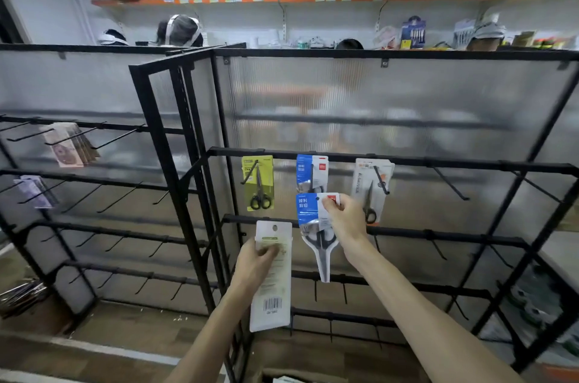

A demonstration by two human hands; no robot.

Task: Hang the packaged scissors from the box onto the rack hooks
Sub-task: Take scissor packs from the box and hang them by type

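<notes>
The right hand (343, 218) pinches the top corner of a blue pack (308, 213) of scissors between thumb and curled fingers. The pack hangs long axis upright with the blades pointing down, so its hanging end sits right at the fingertips. It is just below and in front of a matching hung blue pack (305, 173) on the upper bar of the rack (407, 161). I judge the move ahead is to lift it up and away onto that same hook, and the right hand is the nearer one. The left hand (253, 260) grips a white pack (272, 285) round its middle, back side showing, hole end up, lower and to the left. 3 packs hang on that bar, the other 2 being a green pack (257, 191) and a grey pack (365, 185). An empty hook (451, 183) lies to the right. Of the box (291, 378) only a sliver shows at the bottom edge, and I cannot tell its contents.
</notes>
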